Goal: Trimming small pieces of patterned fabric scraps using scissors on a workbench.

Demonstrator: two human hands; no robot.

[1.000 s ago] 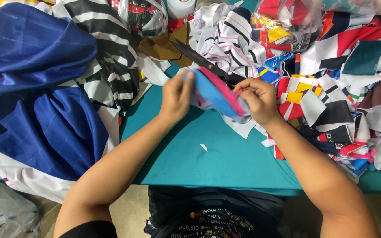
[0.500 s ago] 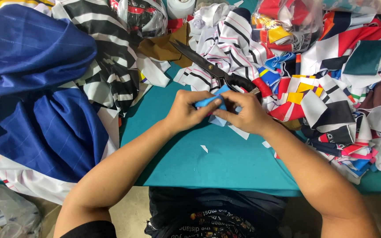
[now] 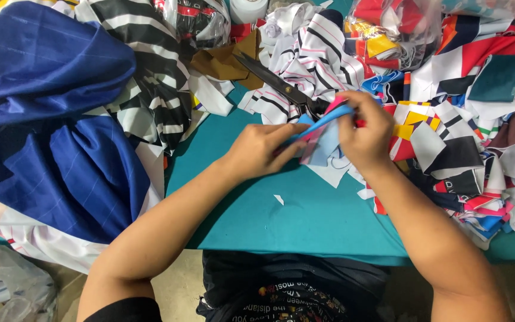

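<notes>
My left hand [image 3: 264, 149] and my right hand [image 3: 366, 132] meet over the teal table [image 3: 305, 214], both pinching a small folded piece of fabric [image 3: 322, 132] that is blue on one side with pink showing at its edge. The piece is bunched between my fingertips and partly hidden by them. Black scissors [image 3: 281, 88] lie just behind my hands, blades pointing to the upper left, handles tucked near my right fingers.
A large blue cloth [image 3: 49, 125] is heaped at the left beside black-and-white striped fabric [image 3: 150, 77]. Many colourful fabric scraps [image 3: 466, 131] pile up at the right and back. A small white scrap [image 3: 279, 199] lies on the table. Plastic bags [image 3: 7, 286] sit below left.
The fabric piece, held spread out a second ago, has been folded and bunched small between both hands, which have come together and shifted slightly right and up.
</notes>
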